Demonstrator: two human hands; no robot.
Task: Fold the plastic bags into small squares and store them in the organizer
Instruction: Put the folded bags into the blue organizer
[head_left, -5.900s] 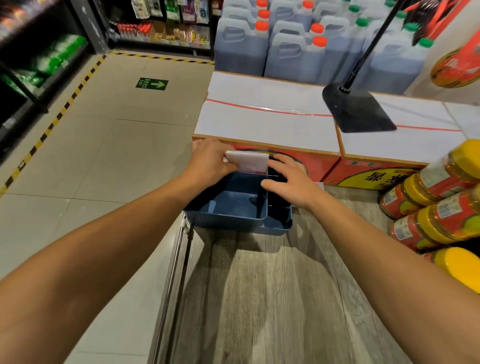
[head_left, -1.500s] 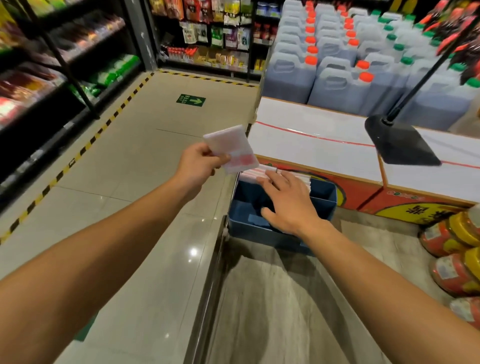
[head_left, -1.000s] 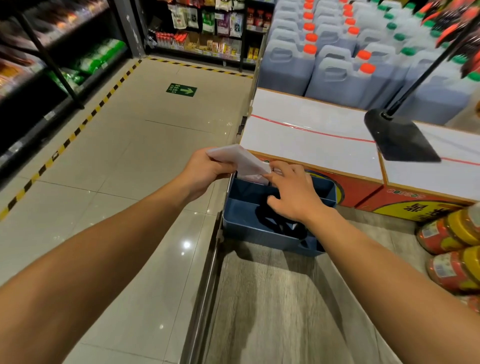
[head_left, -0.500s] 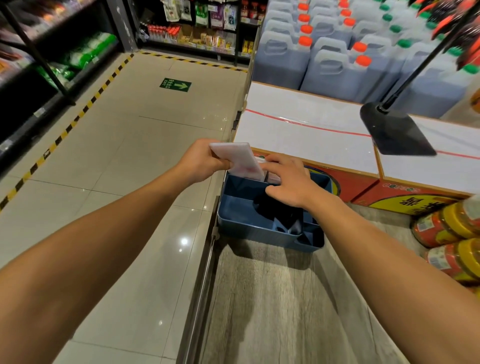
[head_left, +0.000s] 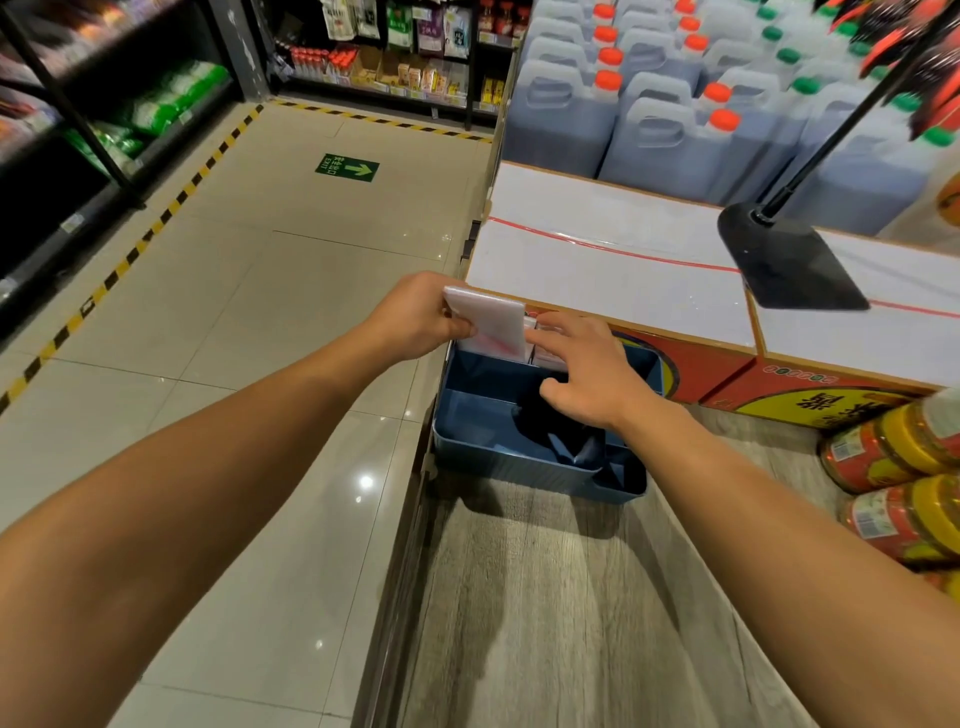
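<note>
You have two hands: left hand, right hand. One organizer. One folded bag held upright.

Dim overhead light — blurred, warped edges

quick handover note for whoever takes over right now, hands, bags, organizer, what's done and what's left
Left hand: grips a folded plastic bag, its lower edge just entering the far left slot of the blue organizer.
Right hand: open, fingers reaching over the organizer's far end, touching the folded bags already stored there.
Organizer sits at the left edge of the wooden counter, against the cartons.
Done: this bag is folded, some are stored.
Left: push this bag fully down. No unfolded bags in view.
</note>
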